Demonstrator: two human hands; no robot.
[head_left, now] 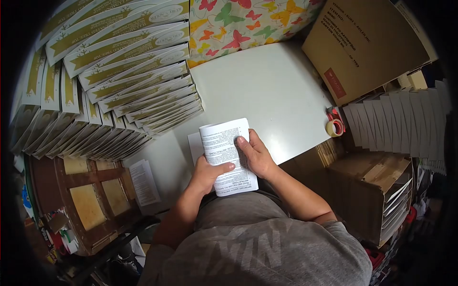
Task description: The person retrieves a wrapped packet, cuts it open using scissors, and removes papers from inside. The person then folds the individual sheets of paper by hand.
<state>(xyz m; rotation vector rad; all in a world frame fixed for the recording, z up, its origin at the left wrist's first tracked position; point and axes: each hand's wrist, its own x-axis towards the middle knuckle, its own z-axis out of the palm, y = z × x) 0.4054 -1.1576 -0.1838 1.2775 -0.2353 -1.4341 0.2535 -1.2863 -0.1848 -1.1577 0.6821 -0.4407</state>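
Between my two hands is a folded instruction sheet (223,148), white with dense black print, held in front of my body at the table's near edge. My left hand (210,172) grips its lower left side, thumb lying across the printed face. On the upper right side, my right hand (257,155) is closed on the same sheet, thumb on top and fingers behind. The top end of the sheet curls over in a fold. Behind it, to the left, part of another white paper (194,145) shows on the table. What is under the sheet is hidden.
Tall stacks of white-and-gold folded boxes (138,62) fill the left. A printed paper (143,182) lies at the white table's (248,86) left edge. Tape rolls (335,127) sit at its right edge, near a large carton (367,47), grey-white stacked pieces (396,126) and an open cardboard box (365,190).
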